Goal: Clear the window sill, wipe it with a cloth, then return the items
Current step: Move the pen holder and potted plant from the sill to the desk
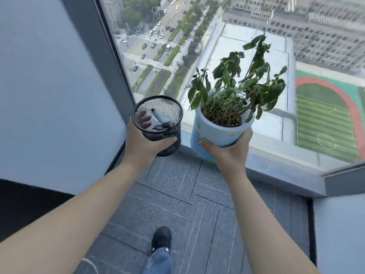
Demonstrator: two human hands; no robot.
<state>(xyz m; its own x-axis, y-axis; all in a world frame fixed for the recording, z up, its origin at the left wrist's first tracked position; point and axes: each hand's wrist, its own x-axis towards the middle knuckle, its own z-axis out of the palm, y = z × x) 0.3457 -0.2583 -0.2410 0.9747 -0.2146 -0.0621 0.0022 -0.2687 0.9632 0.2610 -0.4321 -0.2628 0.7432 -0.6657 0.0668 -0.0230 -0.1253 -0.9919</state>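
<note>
My left hand (141, 144) grips a black mesh pen cup (158, 123) from below and behind; a grey pen lies inside it. My right hand (231, 149) holds a white and blue plant pot (213, 133) with a wilted green plant (239, 84) in it. Both items are lifted above the floor, close to the grey window sill (276, 165), which runs along the bottom of the glass. The sill's visible stretch has nothing on it. No cloth is in view.
A large window (217, 36) looks down on streets and a sports field. A grey wall panel (49, 86) stands on the left, another wall (339, 234) at the lower right. Grey carpet tiles (187, 204) cover the floor; my shoe (161, 237) is below.
</note>
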